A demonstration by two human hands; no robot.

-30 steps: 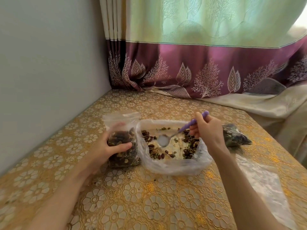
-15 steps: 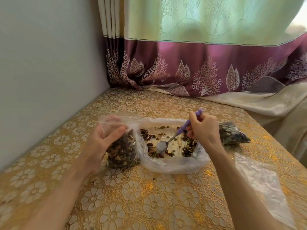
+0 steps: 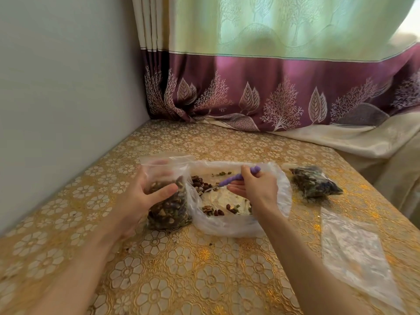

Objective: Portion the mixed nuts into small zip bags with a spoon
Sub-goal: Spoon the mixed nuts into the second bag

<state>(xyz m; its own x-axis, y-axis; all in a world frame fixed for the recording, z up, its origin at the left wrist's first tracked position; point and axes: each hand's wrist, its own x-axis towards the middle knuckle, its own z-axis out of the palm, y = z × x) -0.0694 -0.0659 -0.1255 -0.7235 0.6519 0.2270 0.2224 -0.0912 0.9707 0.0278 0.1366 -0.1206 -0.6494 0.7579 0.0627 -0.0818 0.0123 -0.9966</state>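
**Spoon swung toward the small bag**

The right hand (image 3: 254, 189), clasping the spoon (image 3: 236, 178), had dragged it across the big bag (image 3: 281, 192) toward the small bag (image 3: 168, 201) beside it, which the left hand (image 3: 145, 196) gripped upright higher up, ready for another scoop of nuts (image 3: 200, 183).

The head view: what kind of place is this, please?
Probably a room in a home, not a workshop: a patterned curtain hangs behind a table with a gold floral cloth, set against a plain wall.
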